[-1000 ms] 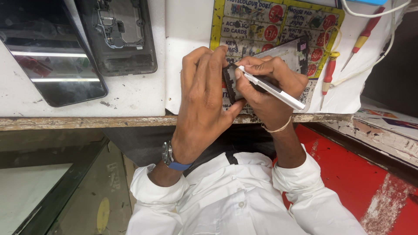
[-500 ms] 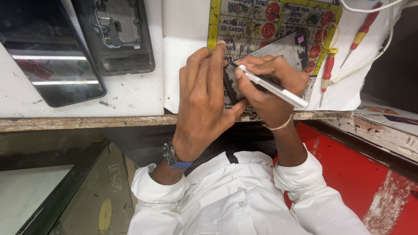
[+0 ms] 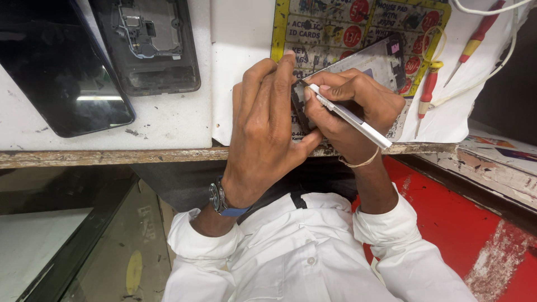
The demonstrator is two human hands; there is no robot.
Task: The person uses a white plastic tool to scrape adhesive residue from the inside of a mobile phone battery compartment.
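My left hand (image 3: 265,128), with a wristwatch on its wrist, lies flat over the near end of a small opened phone (image 3: 372,61) and holds it against the white bench top. My right hand (image 3: 358,106) grips a slim white and silver tool (image 3: 349,117) like a pen. The tool's tip touches the phone's dark edge, right beside my left fingertips. The phone lies on a yellow printed sheet (image 3: 335,28). My hands hide most of the phone.
A black phone screen (image 3: 61,72) and an opened dark phone frame (image 3: 148,45) lie at the left of the bench. Two red-handled screwdrivers (image 3: 428,92) (image 3: 475,36) and a white cable (image 3: 503,50) lie at the right. The worn bench edge (image 3: 112,156) runs below my hands.
My hands stay in place on the phone. The tool's tip shifts only slightly against the edge.
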